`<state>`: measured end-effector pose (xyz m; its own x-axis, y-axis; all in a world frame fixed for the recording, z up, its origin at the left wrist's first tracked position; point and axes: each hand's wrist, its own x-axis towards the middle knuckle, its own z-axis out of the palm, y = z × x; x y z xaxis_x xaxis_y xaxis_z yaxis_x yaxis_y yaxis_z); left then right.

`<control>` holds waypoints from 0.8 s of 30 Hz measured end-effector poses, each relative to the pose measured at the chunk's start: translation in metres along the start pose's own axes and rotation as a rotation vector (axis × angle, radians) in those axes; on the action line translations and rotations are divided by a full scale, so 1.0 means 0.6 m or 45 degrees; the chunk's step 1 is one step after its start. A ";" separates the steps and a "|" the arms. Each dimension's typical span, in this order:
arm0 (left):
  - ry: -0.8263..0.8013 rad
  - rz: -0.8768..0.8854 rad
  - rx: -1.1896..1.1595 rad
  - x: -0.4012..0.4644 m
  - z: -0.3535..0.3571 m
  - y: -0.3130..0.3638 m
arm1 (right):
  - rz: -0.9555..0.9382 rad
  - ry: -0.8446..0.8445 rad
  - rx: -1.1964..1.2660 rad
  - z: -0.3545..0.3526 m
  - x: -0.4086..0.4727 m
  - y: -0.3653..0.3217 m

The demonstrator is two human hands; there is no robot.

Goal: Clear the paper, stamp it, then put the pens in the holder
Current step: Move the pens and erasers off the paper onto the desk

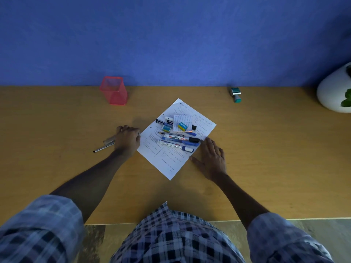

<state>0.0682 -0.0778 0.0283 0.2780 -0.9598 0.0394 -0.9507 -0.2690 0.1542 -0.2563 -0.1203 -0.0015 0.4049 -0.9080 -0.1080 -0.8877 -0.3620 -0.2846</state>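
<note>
A printed white paper (171, 164) lies tilted on the wooden desk (266, 149). On it rest several pens and markers (178, 140), two small erasers (182, 126) and a small note sheet. My left hand (127, 139) sits just left of the paper, fingers curled over a silver pen (103, 148) and a clear object that lie on the desk. My right hand (211, 157) lies flat and spread at the paper's right edge, holding nothing. A red mesh pen holder (114, 90) stands at the back left. A teal stamp (236, 94) lies at the back right.
A blue wall rises behind the desk. A white round plant pot (332, 92) stands at the far right edge. The desk's front edge runs just before my checked shirt.
</note>
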 end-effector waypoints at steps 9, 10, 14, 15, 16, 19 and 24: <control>-0.004 -0.053 0.070 -0.016 -0.004 -0.054 | -0.004 -0.008 -0.018 0.006 0.004 0.004; -0.003 -0.058 0.071 -0.017 -0.005 -0.059 | 0.000 -0.013 -0.021 0.005 0.003 0.004; 0.010 -0.076 0.075 -0.021 -0.010 -0.075 | -0.005 0.002 -0.040 0.004 0.002 0.004; 0.010 -0.078 0.077 -0.021 -0.010 -0.079 | -0.006 0.001 -0.038 0.004 0.002 0.004; 0.010 -0.084 0.075 -0.022 -0.011 -0.081 | -0.004 -0.002 -0.034 0.003 0.003 0.003; 0.014 -0.088 0.098 -0.019 -0.013 -0.073 | 0.006 -0.011 -0.033 0.002 0.004 0.002; -0.001 0.116 0.012 -0.008 -0.007 -0.006 | 0.003 -0.010 -0.018 -0.001 0.001 0.000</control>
<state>0.0709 -0.0722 0.0318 0.1898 -0.9804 0.0522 -0.9734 -0.1810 0.1405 -0.2564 -0.1211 -0.0007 0.4043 -0.9072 -0.1163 -0.8917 -0.3627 -0.2708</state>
